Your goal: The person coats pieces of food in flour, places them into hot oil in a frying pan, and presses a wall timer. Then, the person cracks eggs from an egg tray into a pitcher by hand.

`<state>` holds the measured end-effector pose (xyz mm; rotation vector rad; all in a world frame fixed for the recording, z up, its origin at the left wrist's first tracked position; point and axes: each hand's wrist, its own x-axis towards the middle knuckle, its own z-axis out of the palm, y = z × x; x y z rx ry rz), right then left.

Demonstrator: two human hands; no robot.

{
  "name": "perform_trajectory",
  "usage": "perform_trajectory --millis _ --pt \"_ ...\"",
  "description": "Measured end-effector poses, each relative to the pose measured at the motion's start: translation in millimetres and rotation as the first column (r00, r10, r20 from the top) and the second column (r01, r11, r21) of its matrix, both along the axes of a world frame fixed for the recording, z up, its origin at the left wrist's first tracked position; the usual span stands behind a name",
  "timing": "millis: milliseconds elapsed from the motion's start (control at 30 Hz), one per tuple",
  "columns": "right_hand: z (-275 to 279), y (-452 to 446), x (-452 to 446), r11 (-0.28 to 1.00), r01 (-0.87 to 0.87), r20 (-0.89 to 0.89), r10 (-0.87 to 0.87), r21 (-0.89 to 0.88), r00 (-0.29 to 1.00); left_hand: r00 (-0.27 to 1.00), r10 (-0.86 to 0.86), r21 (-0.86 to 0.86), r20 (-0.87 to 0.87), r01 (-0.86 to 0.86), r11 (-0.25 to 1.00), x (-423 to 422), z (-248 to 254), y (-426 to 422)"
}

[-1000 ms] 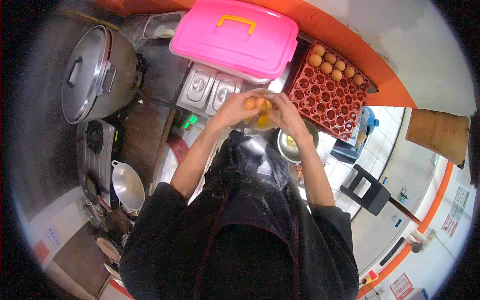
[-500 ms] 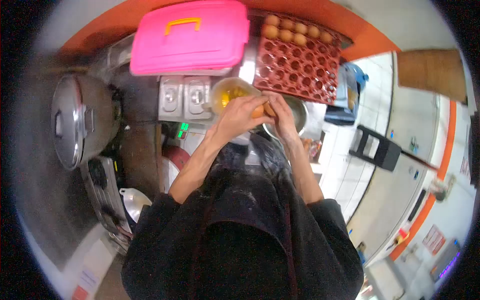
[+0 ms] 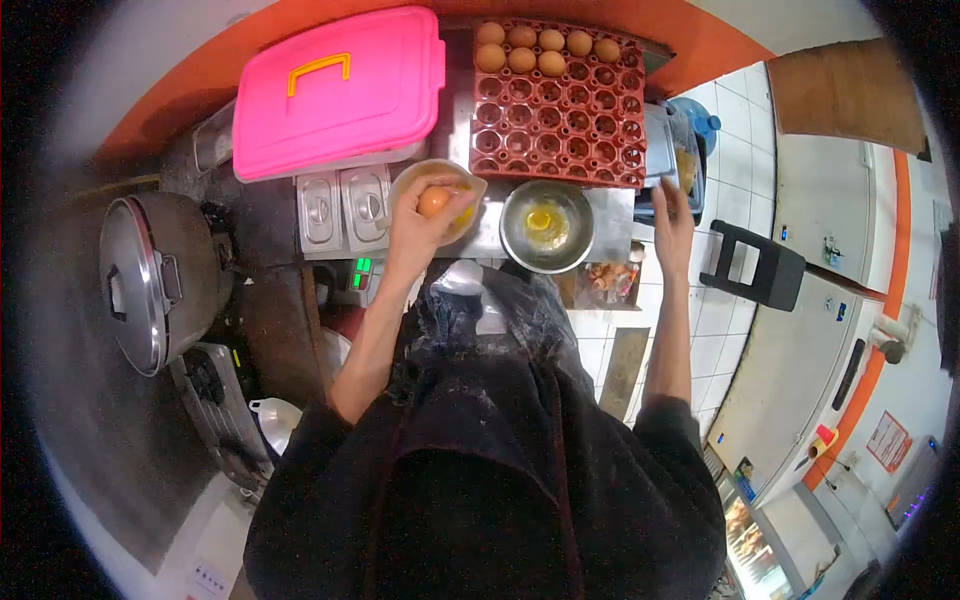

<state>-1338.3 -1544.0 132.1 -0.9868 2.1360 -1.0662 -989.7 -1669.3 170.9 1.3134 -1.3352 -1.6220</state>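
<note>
A brown egg (image 3: 433, 202) is held in my left hand (image 3: 418, 218), above a pale bowl (image 3: 450, 172) with yellow liquid in it. To the right stands a steel bowl (image 3: 515, 240) with some yolk and clear liquid inside. My right hand (image 3: 672, 210) is out to the right, beyond the egg tray's lower right corner, fingers apart and nothing visible in them. The red egg tray (image 3: 560, 118) has several brown eggs (image 3: 550, 63) in its two back rows.
A pink lidded box (image 3: 340, 100) is at the back left, with two lidded steel containers (image 3: 320, 210) in front. A big pot (image 3: 165, 280) stands at far left. Eggshells (image 3: 608, 278) lie in a box below the counter, near a black stool-like object (image 3: 757, 268).
My hands were together around eggs and have parted. My left hand moved left over the pale bowl with an egg; my right hand swung right and opened. The view has shifted.
</note>
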Motion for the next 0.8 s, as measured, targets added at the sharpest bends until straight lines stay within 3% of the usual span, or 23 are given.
perform_trajectory --millis 67,133,200,233,300,333,367,433,467,533,567,600,667,733,800 --pt "26 -69 1 0.987 -0.150 -0.265 0.129 -0.058 0.956 1.000 0.020 0.041 0.010 -0.020 0.999 3 2 -1" --pt "9 -135 -16 0.942 -0.290 -0.449 0.188 -0.170 0.873 0.999 0.049 0.080 0.022 -0.050 0.995 6 5 0" --pt "-7 -193 -26 0.920 -0.375 -0.629 0.225 -0.115 0.745 0.973 0.167 0.212 -0.162 -0.131 0.969 7 3 5" --pt "-22 -217 -38 0.911 -0.393 -0.627 0.236 -0.122 0.742 0.976 0.154 0.181 -0.153 -0.125 0.975 11 -1 8" --pt "-56 -253 -66 0.822 -0.569 -0.766 0.387 0.034 0.513 0.969 0.192 0.193 -0.157 -0.160 0.968 20 0 11" --pt "-63 -267 -77 0.813 -0.582 -0.764 0.394 0.030 0.511 0.964 0.207 0.213 -0.166 -0.170 0.962 25 0 12" --pt "-65 -273 -84 0.819 -0.551 -0.348 0.475 -0.160 0.808 0.962 0.220 0.220 -0.162 -0.182 0.958 30 0 12" --pt "-38 -263 -86 0.756 -0.647 -0.625 0.555 0.101 0.550 0.947 0.284 0.252 -0.148 -0.241 0.937 36 -1 13" --pt "-25 -257 -79 0.748 -0.655 -0.622 0.565 0.108 0.543 0.944 0.295 0.259 -0.147 -0.251 0.933 36 1 13" --pt "-3 -247 -62 0.924 -0.380 -0.386 0.365 0.042 0.847 0.913 0.358 0.325 -0.196 -0.284 0.902 37 7 10" --pt "26 -230 -30 0.980 -0.194 -0.283 0.176 -0.036 0.943 0.905 0.357 0.334 -0.231 -0.271 0.903 40 1 9" --pt "49 -213 3 0.979 -0.199 -0.284 0.180 -0.040 0.942 0.903 0.361 0.331 -0.233 -0.276 0.903 40 -5 7" --pt "78 -183 61 0.958 -0.115 0.074 0.139 -0.263 0.988 0.806 0.423 0.428 -0.414 -0.238 0.872 37 -15 5" --pt "60 -156 94 0.885 -0.273 -0.025 0.284 -0.377 0.958 0.802 0.446 0.413 -0.398 -0.277 0.868 25 -17 6" --pt "79 -126 164 0.906 -0.045 0.296 0.184 -0.420 0.937 0.755 0.438 0.397 -0.488 -0.254 0.882 17 -19 4"
